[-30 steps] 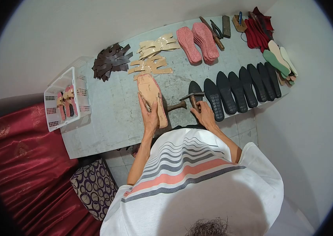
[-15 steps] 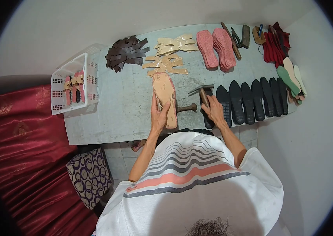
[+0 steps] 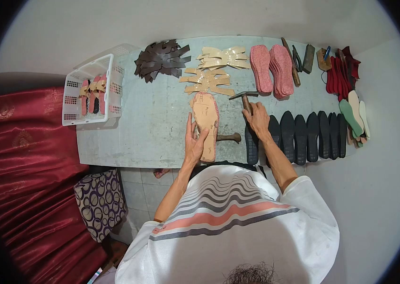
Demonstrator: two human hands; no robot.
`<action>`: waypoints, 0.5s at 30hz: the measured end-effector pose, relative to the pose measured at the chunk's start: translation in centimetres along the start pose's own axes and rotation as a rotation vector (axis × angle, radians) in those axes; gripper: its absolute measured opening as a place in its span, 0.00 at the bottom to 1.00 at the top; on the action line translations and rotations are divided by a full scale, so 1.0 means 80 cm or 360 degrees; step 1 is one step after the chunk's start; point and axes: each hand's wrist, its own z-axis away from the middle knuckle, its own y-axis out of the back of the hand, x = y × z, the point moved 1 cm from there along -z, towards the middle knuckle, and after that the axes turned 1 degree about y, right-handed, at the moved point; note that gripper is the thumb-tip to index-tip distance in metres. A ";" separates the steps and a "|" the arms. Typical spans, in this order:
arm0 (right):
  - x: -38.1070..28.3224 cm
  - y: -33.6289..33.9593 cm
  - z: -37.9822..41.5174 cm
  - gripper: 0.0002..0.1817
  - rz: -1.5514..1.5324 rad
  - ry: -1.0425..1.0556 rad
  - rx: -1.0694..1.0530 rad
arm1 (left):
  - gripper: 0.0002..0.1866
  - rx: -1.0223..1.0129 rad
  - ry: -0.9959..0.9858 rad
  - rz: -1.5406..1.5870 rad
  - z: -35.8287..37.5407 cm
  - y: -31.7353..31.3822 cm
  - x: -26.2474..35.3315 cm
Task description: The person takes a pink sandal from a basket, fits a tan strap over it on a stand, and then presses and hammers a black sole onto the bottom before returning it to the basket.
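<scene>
My left hand (image 3: 194, 146) grips a tan insole (image 3: 205, 113) with pink edges, its thumb lying on top and its fingers along the left side. The insole is seen flat from above, its wide end pointing to the far side. A brown, knobbed metal-looking tool (image 3: 228, 137) sticks out to the right from beside or beneath the insole; the rest of it is hidden. My right hand (image 3: 258, 120) is closed around the wooden handle of a hammer (image 3: 246, 102). The hammer's head is just right of the insole's wide end, above a black shoe sole (image 3: 252, 146).
Tan straps (image 3: 206, 81), cream straps (image 3: 223, 57) and dark brown straps (image 3: 162, 60) lie at the back. Pink insoles (image 3: 281, 71) are stacked right of them. Several black soles (image 3: 300, 137) line the right front. A white basket (image 3: 105, 90) holding sandals stands left.
The hammer in my right hand has moved away from me, off the nearest black sole. My left fingers have straightened somewhat along the insole. The whole view has shifted slightly.
</scene>
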 end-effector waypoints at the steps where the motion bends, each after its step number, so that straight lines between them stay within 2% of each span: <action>1: -0.003 -0.002 -0.003 0.24 0.0002 -0.0001 -0.0012 | 0.49 0.0006 0.0010 0.0002 0.002 -0.002 0.000; 3: -0.012 -0.004 -0.021 0.24 -0.0101 0.0181 0.0217 | 0.46 -0.0044 -0.0030 0.0174 0.006 -0.008 0.003; 11: -0.063 -0.066 -0.126 0.22 -0.0029 0.0609 0.0264 | 0.44 -0.0058 -0.0128 0.0120 0.001 -0.002 -0.006; 13: -0.075 -0.068 -0.138 0.17 0.0313 0.0736 0.0328 | 0.44 -0.0036 -0.0176 0.0096 0.003 -0.002 0.007; 14: -0.078 -0.066 -0.144 0.17 0.0308 0.0749 0.0335 | 0.44 0.0006 -0.0086 0.0175 0.005 -0.001 0.012; 15: -0.081 -0.060 -0.149 0.15 0.0292 0.0693 0.0187 | 0.45 0.0045 0.0004 0.0256 0.007 0.000 0.015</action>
